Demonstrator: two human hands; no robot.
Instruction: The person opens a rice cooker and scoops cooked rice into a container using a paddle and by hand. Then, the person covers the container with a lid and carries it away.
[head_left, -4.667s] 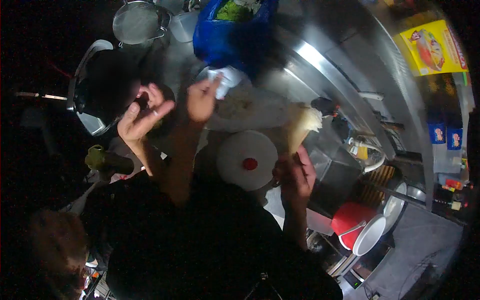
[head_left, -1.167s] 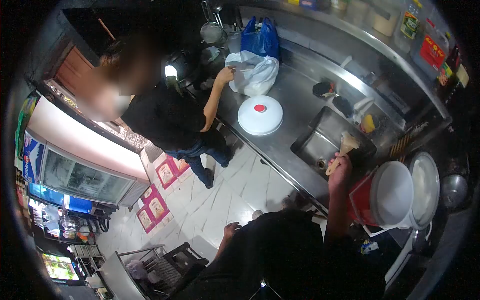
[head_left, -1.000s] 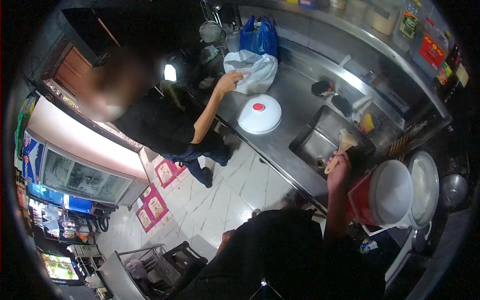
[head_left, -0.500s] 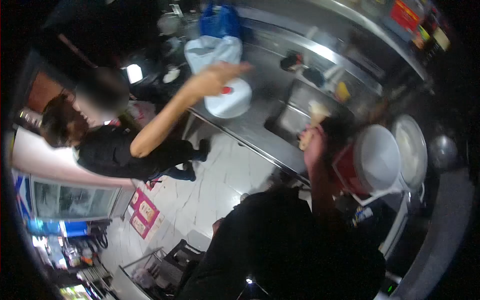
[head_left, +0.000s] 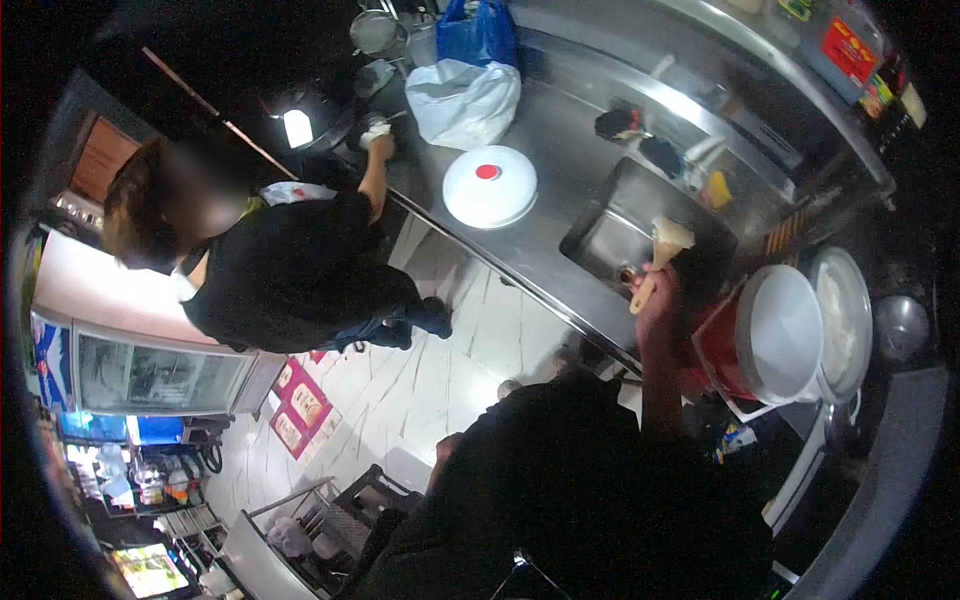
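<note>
Right hand point(head_left: 657, 292) clamped on a brush point(head_left: 672, 236) at the sink point(head_left: 610, 235)

The fingers are wrapped around the brush's wooden handle point(head_left: 642, 297), its end poking out of the fist, its pale head pointing away from the body in front of the sink. The left hand point(head_left: 446, 450) shows only partly beside the dark shirt point(head_left: 560, 500); whether its fingers are apart or together, I cannot tell. Near the right forearm is a red bucket point(head_left: 722, 345). Behind the sink lies a yellow sponge point(head_left: 717, 190). Along the steel counter point(head_left: 565, 170) sit a white lid point(head_left: 485, 205) with a red knob point(head_left: 488, 172) and a white bag point(head_left: 465, 105). Farther left, a co-worker point(head_left: 290, 270) holds something white point(head_left: 376, 131), too small to identify
</note>
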